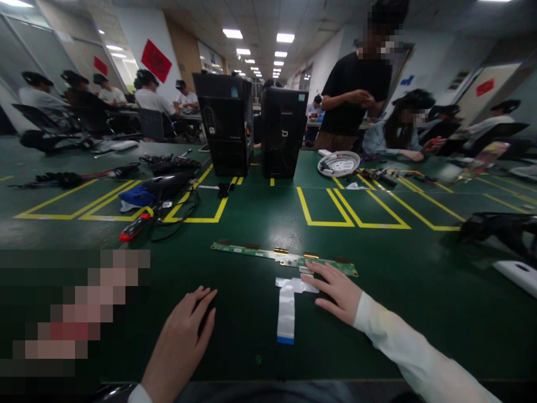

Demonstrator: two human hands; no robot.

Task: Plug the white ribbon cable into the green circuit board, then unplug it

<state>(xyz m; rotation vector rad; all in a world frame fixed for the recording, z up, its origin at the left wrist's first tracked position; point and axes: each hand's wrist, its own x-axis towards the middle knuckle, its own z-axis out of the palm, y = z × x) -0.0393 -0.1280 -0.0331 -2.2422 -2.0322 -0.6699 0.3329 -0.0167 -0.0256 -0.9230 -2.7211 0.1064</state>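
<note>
A long, narrow green circuit board (264, 254) lies across the green table in front of me, with gold-coloured tabs along its far edge. From its near side comes a white flat ribbon cable (286, 310), folded into an L or T shape, its blue-tipped end toward me. My right hand (335, 288) rests over the board's right part and the cable's fold, fingers stretched out and holding nothing visible. To the left of the cable, my left hand (182, 336) lies on the table with its fingers extended, apart from both board and cable.
Two black computer towers (224, 126) stand at the back. A red-and-black screwdriver (135, 226) lies left, beside a blue-and-black item (142, 193) and black cables. A white basket (339, 163) sits back right. A standing person (354, 84) and seated people are beyond.
</note>
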